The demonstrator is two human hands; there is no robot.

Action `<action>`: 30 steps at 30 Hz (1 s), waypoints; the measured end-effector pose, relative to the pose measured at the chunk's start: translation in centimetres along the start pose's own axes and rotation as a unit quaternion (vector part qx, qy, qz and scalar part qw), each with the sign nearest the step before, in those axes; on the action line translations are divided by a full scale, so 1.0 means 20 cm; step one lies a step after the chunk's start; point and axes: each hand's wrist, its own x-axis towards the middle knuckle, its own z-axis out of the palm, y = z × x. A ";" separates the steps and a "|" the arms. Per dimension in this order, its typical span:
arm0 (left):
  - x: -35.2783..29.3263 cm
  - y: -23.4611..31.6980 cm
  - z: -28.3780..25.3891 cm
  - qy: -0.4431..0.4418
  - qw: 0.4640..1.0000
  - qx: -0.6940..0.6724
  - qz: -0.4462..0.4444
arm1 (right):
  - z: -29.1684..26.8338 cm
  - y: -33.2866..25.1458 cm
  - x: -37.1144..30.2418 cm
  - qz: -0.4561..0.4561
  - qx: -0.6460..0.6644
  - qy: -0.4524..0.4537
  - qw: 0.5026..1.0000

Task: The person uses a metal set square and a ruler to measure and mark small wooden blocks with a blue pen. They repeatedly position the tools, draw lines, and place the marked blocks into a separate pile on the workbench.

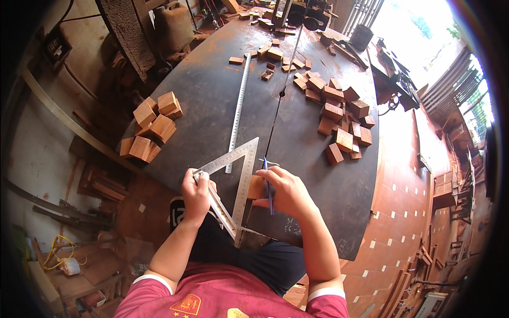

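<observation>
Silver metal triangle (245, 183) over the near tabletop (201, 116): we are gripping its left corner in our left hand (196, 197), holding a blue pen (269, 186) and wooden block (257, 187) in our right hand (288, 193).

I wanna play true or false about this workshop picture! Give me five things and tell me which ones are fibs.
1. The left hand holds a metal triangle. True.
2. The blue pen is in the left hand. False: it is in the right hand.
3. A long ruler lies on the dark table. True.
4. The left pile of blocks has more blocks than the right pile. False: the right pile has more.
5. The person's shirt is green. False: it is pinkish red.
</observation>
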 end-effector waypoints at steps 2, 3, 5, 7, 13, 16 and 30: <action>0.00 0.00 0.00 0.005 1.000 0.004 -0.001 | 0.00 -0.01 0.00 -0.007 -0.008 0.005 1.000; 0.00 -0.01 0.00 0.008 1.000 0.005 0.000 | 0.00 -0.01 0.01 -0.011 -0.013 0.008 1.000; 0.00 -0.02 0.00 0.011 1.000 0.009 0.003 | -0.01 -0.01 0.01 -0.007 -0.009 0.005 1.000; 0.00 -0.02 0.00 0.011 1.000 0.016 0.006 | -0.01 -0.02 0.01 -0.007 -0.007 0.006 1.000; -0.03 -0.01 0.02 0.021 1.000 0.017 0.001 | -0.01 -0.02 0.00 -0.006 -0.007 0.006 1.000; -0.04 0.00 0.02 0.024 1.000 0.010 0.001 | -0.02 -0.03 0.01 -0.010 0.002 0.024 1.000; -0.02 -0.01 0.02 0.015 1.000 0.016 -0.005 | 0.10 0.03 0.01 0.189 0.441 0.088 0.873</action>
